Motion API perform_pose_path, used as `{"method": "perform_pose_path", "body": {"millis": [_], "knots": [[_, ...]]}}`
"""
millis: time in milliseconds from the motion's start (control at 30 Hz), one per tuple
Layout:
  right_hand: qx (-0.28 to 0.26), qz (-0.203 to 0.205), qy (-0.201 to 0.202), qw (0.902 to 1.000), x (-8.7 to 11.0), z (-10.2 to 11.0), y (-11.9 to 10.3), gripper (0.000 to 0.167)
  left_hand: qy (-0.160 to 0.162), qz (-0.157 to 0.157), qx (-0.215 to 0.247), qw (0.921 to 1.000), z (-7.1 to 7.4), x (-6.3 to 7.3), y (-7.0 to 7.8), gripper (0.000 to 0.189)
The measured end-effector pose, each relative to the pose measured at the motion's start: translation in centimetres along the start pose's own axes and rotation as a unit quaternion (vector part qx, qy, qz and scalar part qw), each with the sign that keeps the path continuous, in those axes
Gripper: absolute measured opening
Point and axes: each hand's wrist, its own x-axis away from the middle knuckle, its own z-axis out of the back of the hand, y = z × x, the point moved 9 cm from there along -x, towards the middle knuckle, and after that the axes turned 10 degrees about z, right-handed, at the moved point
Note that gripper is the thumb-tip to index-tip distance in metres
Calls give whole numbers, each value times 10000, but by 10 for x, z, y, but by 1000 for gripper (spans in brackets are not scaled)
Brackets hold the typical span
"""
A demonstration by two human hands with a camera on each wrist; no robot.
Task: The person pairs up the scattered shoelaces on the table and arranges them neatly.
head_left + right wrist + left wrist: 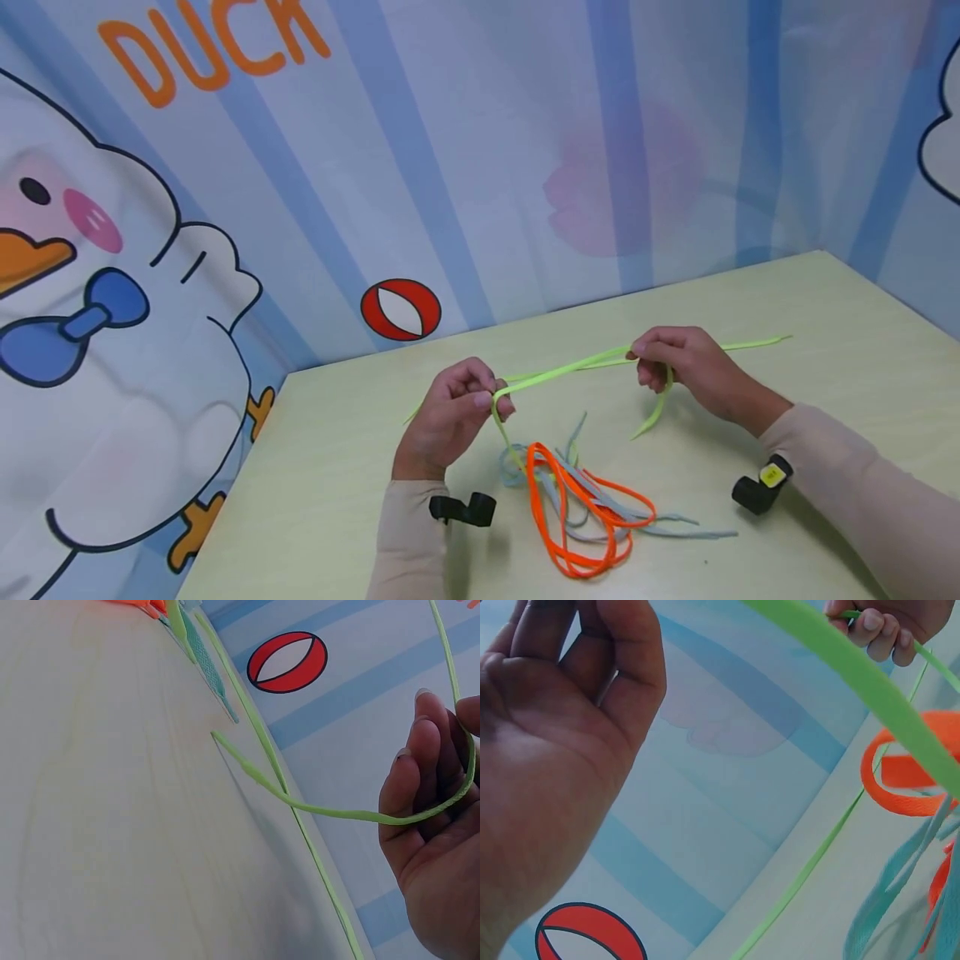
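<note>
A yellow-green shoelace stretches above the table between my two hands. My left hand pinches it between thumb and fingertips, and from there it drops toward the pile of laces. My right hand pinches the other part, and a loose end curves down below the palm, plain in the right wrist view along the lace. Another green strand lies on the table behind the hands. Below them rest an orange shoelace, looped in a bundle, and pale blue-grey shoelaces, partly hidden under the orange one.
The pale wooden table meets a printed backdrop along its far edge. On the backdrop are a duck, a red ball and orange letters. A black wrist camera sits at the right sleeve, and another at the left.
</note>
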Motion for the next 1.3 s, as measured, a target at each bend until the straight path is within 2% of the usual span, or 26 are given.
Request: {"method": "perform_pose_path", "body": {"millis": [167, 400, 567, 700, 867, 1067, 1167, 1300], "knots": [[142, -96, 29, 9998, 0, 1, 3, 28, -19, -90, 66, 9999, -3, 0, 5, 20], [123, -266, 90, 9995, 1, 5, 8, 29, -316, -369, 308, 9983, -10, 1, 13, 18], [242, -352, 127, 9990, 1, 9, 12, 31, -329, -421, 375, 9979, -12, 1, 15, 17], [184, -419, 196, 9988, 2, 13, 13, 33, -213, -442, 406, 9980, -11, 2, 17, 18], [112, -508, 270, 9983, 3, 17, 15, 34, -104, -447, 480, 9978, -8, 4, 17, 10], [174, -580, 412, 9973, 2, 25, 19, 36, -122, -705, 665, 9952, -4, 5, 18, 5], [180, -592, 471, 9970, 1, 29, 20, 37, 7, -799, 749, 9940, 2, 6, 18, 2], [240, -612, 567, 9962, 1, 35, 20, 38, 332, -833, 835, 9925, 13, 8, 14, 2]]}}
